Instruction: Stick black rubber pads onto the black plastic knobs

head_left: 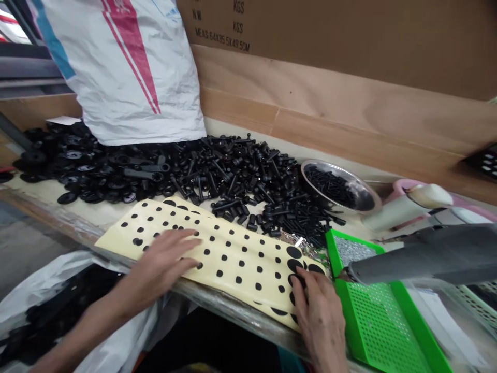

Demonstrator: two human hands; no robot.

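Note:
A pale yellow backing sheet (233,254) dotted with small black round stickers lies on the table's front edge. My left hand (165,261) lies flat on its left half, fingers stretched out and holding nothing. My right hand (316,305) rests on the sheet's right end, its fingertips on the larger black round stickers (295,264) there. Those fingers are stretched and slightly curled, with nothing gripped that I can see.
A heap of black plastic parts (233,176) and black discs (77,166) lies behind the sheet. A steel bowl (341,187) holds black screws. A green perforated tray (380,316) with small silver parts is at right, a grey tool (427,256) over it. A white woven sack (128,67) stands behind.

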